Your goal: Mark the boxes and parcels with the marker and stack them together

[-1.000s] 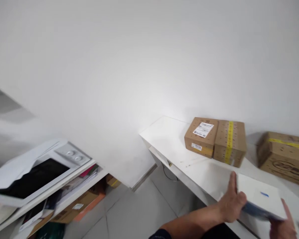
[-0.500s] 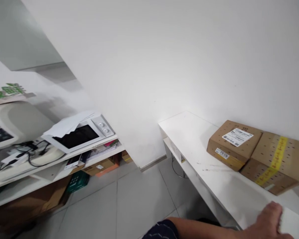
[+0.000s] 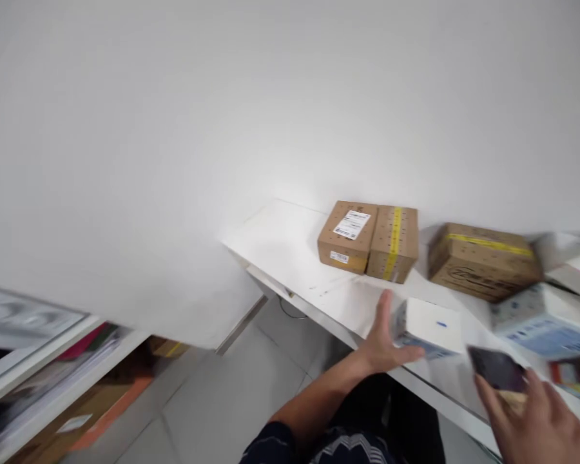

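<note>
My left hand (image 3: 381, 345) grips the left end of a small white box (image 3: 432, 322) with a blue mark, thumb raised and fingers beneath it, at the front edge of a white counter (image 3: 290, 248). My right hand (image 3: 541, 422) is at the lower right and holds a dark phone (image 3: 495, 368) between thumb and fingers; the picture is blurred there. The phone is just right of the white box.
On the counter stand a labelled cardboard box (image 3: 348, 235), a yellow-taped one (image 3: 394, 241) touching it and a larger carton (image 3: 483, 261). A white-and-blue package (image 3: 536, 319) lies at the right. A shelf (image 3: 53, 367) with papers and boxes stands at the left.
The view swung left and then back right. My left hand stays on the white box. My right hand, which was on the box a second ago, now holds a dark phone.
</note>
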The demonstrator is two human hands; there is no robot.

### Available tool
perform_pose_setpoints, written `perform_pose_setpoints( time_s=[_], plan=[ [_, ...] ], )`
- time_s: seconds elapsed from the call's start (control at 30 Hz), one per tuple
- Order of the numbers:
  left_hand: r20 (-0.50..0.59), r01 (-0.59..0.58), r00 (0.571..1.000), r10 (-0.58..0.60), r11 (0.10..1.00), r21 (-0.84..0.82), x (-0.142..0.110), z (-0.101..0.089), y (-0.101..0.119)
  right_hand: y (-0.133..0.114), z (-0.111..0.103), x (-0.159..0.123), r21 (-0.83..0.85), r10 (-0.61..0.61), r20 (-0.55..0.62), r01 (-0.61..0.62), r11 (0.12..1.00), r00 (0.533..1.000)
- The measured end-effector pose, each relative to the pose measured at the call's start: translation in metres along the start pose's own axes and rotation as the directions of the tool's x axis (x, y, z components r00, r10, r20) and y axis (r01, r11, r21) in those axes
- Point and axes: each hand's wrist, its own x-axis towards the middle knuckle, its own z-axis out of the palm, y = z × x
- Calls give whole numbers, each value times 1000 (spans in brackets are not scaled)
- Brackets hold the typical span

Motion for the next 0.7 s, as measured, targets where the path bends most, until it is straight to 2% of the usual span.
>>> perform_pose_setpoints(
  time_s=[0.07,0.17,0.23,0.37,0.5,0.6,0.67,0.7],
  plan=[
    [-8,-67,998,68,994,84,3,-1,-7,11,1,-4,-78,85,8,-84,993,996],
    [-13,-149,988,152,981,127,6,3,-13,21,9,-2,-137,153,133,-135,981,979],
    [-22,-189,981,193,974,128,7,6,-14,24,13,3,-145,197,168,-173,974,966],
    [-31,-222,973,227,969,112,9,9,-13,22,12,13,-125,223,197,-201,972,955],
    [-28,-209,977,212,974,82,10,10,-12,26,8,19,-83,252,204,-240,967,946],
    [-10,-170,985,171,985,27,12,10,-10,34,0,18,133,278,215,-310,941,936],
    [15,-121,993,121,992,-18,14,10,-8,35,-13,13,395,301,273,-392,831,914],
    [29,-96,995,97,995,-37,15,9,-7,33,-22,9,539,297,312,-426,727,902]
  ],
)
